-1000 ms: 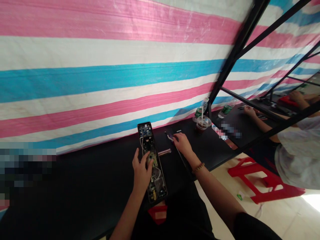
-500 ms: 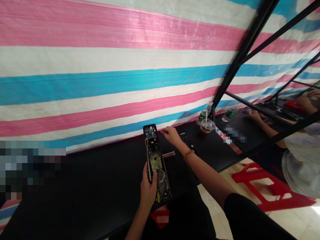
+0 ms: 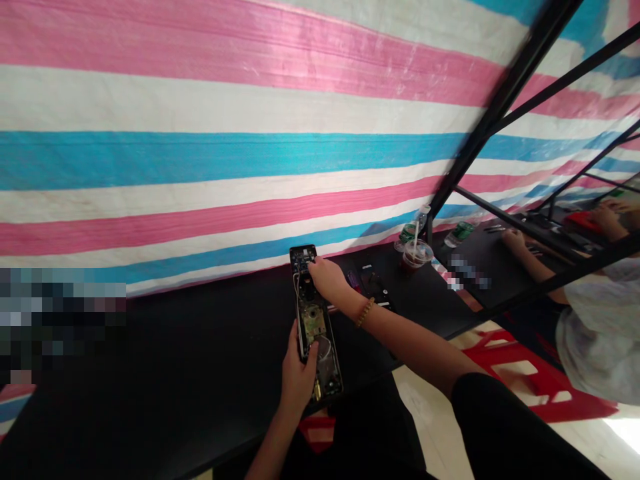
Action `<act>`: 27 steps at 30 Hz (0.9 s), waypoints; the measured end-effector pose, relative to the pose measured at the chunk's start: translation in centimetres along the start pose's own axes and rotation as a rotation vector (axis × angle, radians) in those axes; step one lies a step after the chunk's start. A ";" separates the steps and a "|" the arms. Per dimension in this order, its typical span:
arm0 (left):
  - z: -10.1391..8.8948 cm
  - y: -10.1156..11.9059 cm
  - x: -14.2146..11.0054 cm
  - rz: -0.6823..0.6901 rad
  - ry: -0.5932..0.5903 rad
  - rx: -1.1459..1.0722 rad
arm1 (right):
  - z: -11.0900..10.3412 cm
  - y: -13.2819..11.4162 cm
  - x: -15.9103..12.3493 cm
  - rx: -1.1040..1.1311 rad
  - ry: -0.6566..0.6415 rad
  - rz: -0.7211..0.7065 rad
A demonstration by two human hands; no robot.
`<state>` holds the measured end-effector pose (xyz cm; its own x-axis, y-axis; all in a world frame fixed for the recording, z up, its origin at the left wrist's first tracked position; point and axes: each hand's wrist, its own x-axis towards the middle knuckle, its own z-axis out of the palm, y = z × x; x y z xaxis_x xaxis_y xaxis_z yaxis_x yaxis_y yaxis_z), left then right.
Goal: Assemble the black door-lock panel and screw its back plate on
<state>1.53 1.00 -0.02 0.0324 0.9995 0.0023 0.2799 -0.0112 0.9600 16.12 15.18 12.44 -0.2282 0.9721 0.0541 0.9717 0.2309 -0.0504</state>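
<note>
A long black electronic device with its inside exposed, like a door lock panel, lies near the table's front edge. Circuit boards and white wires show in it. My left hand grips its lower left side, thumb over the edge. My right hand, a beaded bracelet on its wrist, is over the upper circuit board with fingers pinched together. Whatever is between those fingertips is hidden or too small to name. Just right of my right hand lie a thin purplish item and a dark phone-like slab.
On the black table a plastic cup with a straw and a bottle stand at the back right. A black metal frame rises beside them. Further right, a co-worker sits at another table near a red stool. Striped sheeting hangs behind.
My right hand has moved left, from beside the device's top end onto its upper board. My left hand keeps its hold; the view has shifted slightly.
</note>
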 end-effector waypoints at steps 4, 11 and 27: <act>0.1 -0.2 -0.1 0.024 -0.015 -0.002 | -0.8 -0.7 0.2 -0.052 -0.032 -0.024; 0.2 -0.7 -0.2 0.071 -0.011 -0.009 | -0.9 -0.2 0.7 -0.088 -0.081 -0.125; 0.1 -0.4 -0.2 0.100 0.062 0.042 | 1.8 3.4 -7.4 0.373 0.033 0.097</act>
<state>1.50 0.81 -0.41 0.0026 0.9933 0.1157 0.3185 -0.1105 0.9415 21.00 8.81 10.06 -0.1281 0.9898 0.0630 0.8980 0.1428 -0.4163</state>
